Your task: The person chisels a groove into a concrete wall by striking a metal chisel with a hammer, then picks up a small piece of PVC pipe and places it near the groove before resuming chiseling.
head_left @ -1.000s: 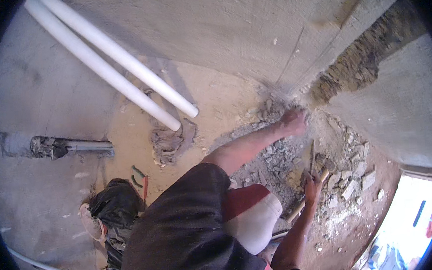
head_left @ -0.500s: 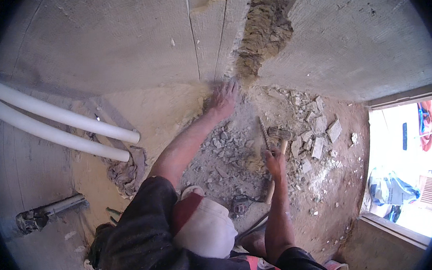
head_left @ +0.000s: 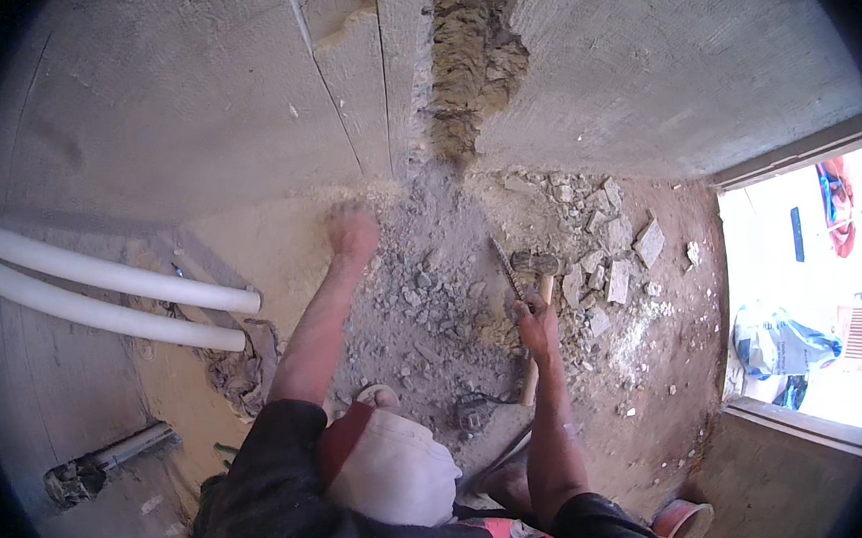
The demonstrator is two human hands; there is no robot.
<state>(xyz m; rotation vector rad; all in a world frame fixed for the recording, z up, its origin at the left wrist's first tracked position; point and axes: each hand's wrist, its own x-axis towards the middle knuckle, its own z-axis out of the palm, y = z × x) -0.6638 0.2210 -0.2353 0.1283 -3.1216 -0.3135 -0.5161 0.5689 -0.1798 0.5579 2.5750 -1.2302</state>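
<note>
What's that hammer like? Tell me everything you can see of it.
The hammer has a dark, blocky head and a long, straight, pale handle that looks wooden. The right hand is closed around the handle partway along, hiding that stretch. The head points away from the person, next to rubble; whether it rests on anything is unclear. A thin, ribbed rod lies just left of it.
</note>
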